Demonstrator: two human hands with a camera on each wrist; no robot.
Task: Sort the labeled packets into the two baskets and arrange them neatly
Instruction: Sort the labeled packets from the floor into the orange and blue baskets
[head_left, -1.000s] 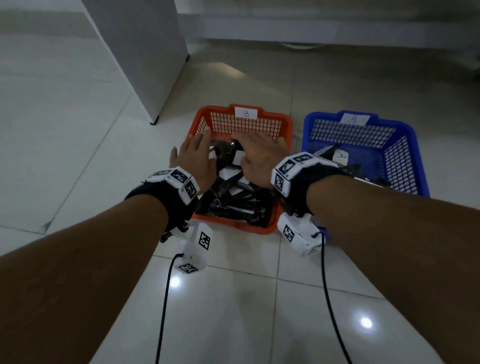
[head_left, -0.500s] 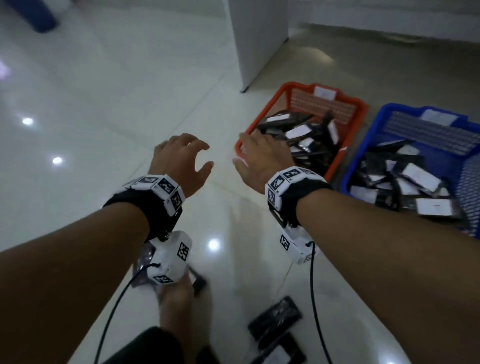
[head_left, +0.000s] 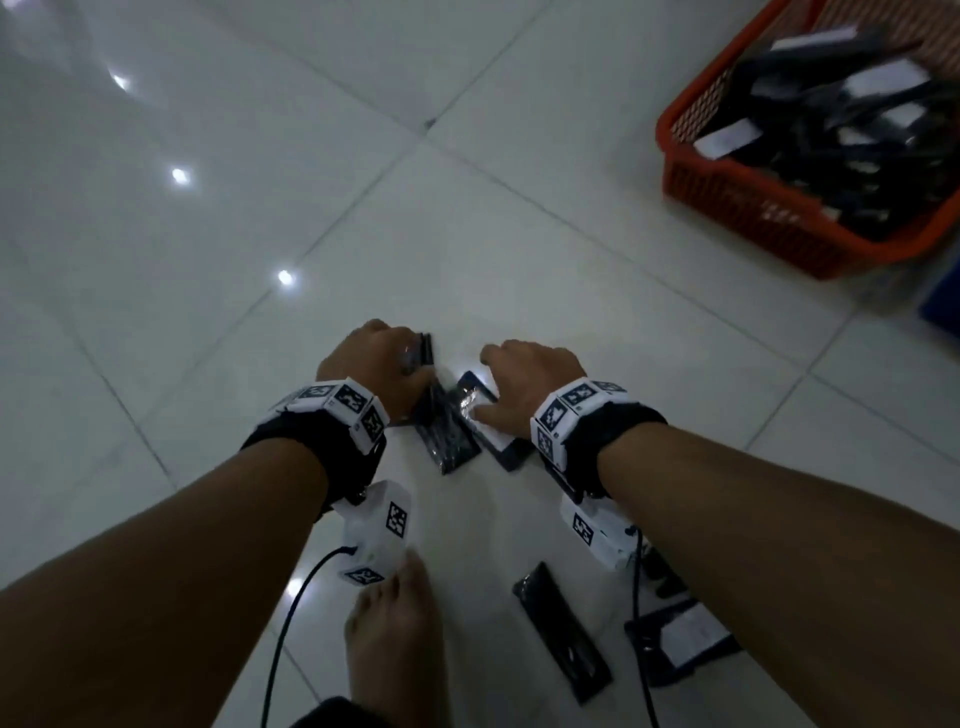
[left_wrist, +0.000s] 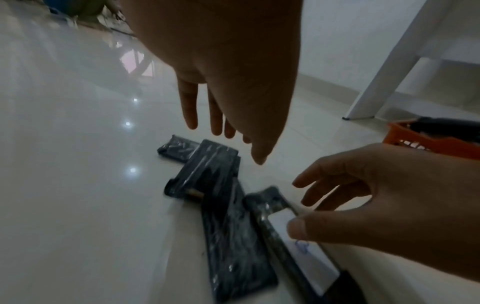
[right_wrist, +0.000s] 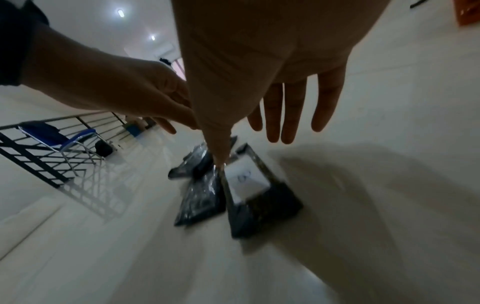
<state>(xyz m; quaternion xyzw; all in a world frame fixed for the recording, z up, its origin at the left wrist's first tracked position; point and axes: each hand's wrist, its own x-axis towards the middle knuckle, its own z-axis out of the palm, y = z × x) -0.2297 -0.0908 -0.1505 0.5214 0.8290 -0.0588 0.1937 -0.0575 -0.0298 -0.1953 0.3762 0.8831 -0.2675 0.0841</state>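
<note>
Three black packets lie together on the white floor. The one with a white label (head_left: 497, 440) (left_wrist: 306, 257) (right_wrist: 246, 181) is under my right hand (head_left: 524, 384), whose thumb tip touches it while the fingers stay straight above. A packet with no label showing (head_left: 449, 436) (left_wrist: 233, 236) lies beside it. My left hand (head_left: 384, 364) (left_wrist: 223, 127) hovers with straight fingers over a third packet (head_left: 425, 349) (left_wrist: 176, 148) and holds nothing. The orange basket (head_left: 737, 197), full of packets, stands at the far right.
Two more black packets (head_left: 563, 634) (head_left: 680, 639) lie near my bare foot (head_left: 395, 639). A corner of the blue basket (head_left: 943, 301) shows at the right edge. Cables hang from both wrist cameras. A white table leg (left_wrist: 389, 67) stands beyond the orange basket.
My view has swung from the baskets down to the floor. Both hands have left the orange basket and dropped over the loose packets, the right thumb now touching the labeled one.
</note>
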